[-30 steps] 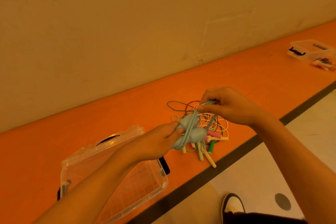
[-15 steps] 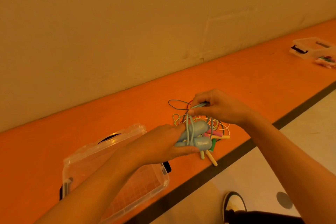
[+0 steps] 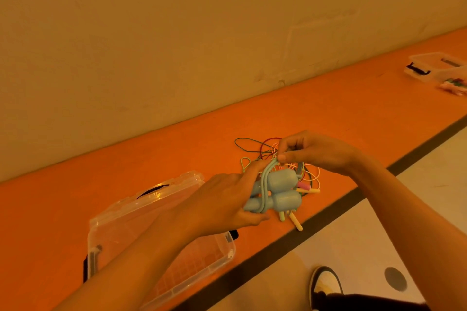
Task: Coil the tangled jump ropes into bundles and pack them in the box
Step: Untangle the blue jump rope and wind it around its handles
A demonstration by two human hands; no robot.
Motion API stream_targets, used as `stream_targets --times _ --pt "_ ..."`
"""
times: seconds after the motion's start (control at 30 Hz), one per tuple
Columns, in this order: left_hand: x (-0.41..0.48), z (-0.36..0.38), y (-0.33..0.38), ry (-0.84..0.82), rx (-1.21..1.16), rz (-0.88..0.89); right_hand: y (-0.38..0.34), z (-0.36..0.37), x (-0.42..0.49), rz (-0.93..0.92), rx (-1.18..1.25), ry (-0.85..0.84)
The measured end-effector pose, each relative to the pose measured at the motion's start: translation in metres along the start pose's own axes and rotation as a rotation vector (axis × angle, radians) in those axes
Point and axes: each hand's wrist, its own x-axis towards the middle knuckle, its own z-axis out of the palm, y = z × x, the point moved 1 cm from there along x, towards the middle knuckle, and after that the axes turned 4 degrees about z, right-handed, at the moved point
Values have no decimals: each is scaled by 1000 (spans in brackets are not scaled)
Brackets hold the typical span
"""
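Over the long orange ledge (image 3: 353,113) the person works a pale blue jump rope (image 3: 280,193) with both hands. The left hand (image 3: 222,199) grips the rope's two fat handles side by side, fingers curled round their narrow ends, so the bundle is held up in the air just above the ledge. A few turns of the blue cord (image 3: 265,182) run across the handles and rise to the right hand (image 3: 316,154), which pinches the cord between thumb and fingertips just above the handles. Beneath and behind the hands lies the rest of the tangle (image 3: 265,146): thin green, red, pink and yellow cords in loose loops on the orange surface, with yellow, pink and green handles poking out near the ledge's dark front edge. The clear plastic box (image 3: 202,275) sits on the ledge to the left, partly under the left forearm; its lid looks tipped back toward the wall, though the see-through plastic makes that hard to judge. Far off to the right on the same ledge sits a second clear box (image 3: 434,70) with some coloured bits beside it. A shoe (image 3: 326,283) shows on the pale floor below
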Motion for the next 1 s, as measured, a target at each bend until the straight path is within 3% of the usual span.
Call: stream_targets --times 0.33,0.5,0.63,0.77,1.0 --pt "0 -1 -5 64 -163 -12 10 -9 4 31 62 189" --pt "1 4 -8 21 -32 3 13 -8 9 35 67 254" --pt "-2 7 -5 3 84 119 20 -12 9 35 75 271" --pt "-4 9 -7 14 87 204 25 -15 9 49 70 197" --pt "-14 5 -19 115 3 203 49 -27 7 54 162 318"
